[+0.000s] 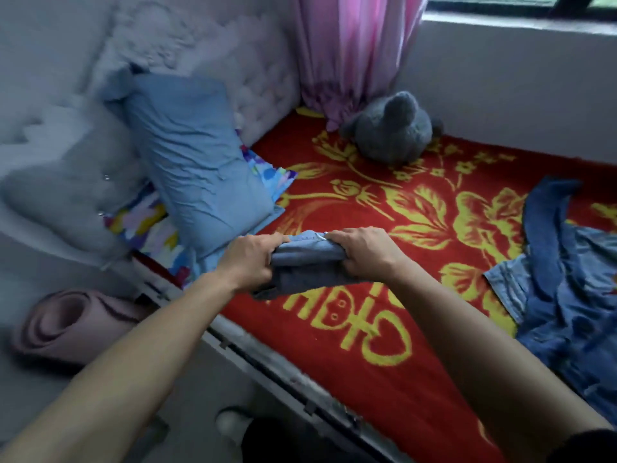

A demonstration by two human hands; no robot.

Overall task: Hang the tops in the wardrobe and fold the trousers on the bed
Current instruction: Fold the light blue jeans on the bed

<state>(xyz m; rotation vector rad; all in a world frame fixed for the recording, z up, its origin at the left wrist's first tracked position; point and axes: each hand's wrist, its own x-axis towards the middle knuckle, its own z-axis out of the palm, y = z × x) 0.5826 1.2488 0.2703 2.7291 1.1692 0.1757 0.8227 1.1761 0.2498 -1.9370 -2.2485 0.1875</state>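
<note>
1. Right, both hands are on the trousers (305, 262), a folded pale-blue denim bundle.
2. Left hand (248, 259): fingers curled over the bundle's left end, thumb side up, gripping it.
3. Right hand (364, 253): fingers curled over the right end, gripping too; knuckles face the camera.
4. The hands sit close together with only the short bundle between them. A loose bit of cloth hangs below the left hand.
5. The trousers are at the bed's (263, 360) near edge, over the red blanket (367, 355) with its yellow flower print. Can't tell if the bundle rests on the blanket or is held just above it.
6. Denim pile (567, 289): darker blue clothes in a rumpled heap on the blanket, well to the right of the hands and apart from them.
7. Blue pillow (197, 168) leans up at the head end, just left of the hands, with a patterned pillow (147, 222) under it.
8. Grey cushion (66, 195) lies further left.
9. Grey plush (390, 128) sits at the far side of the bed, below the pink curtain (354, 51).
10. Pink rolled mat (63, 325) lies on the floor left of the bed.
</note>
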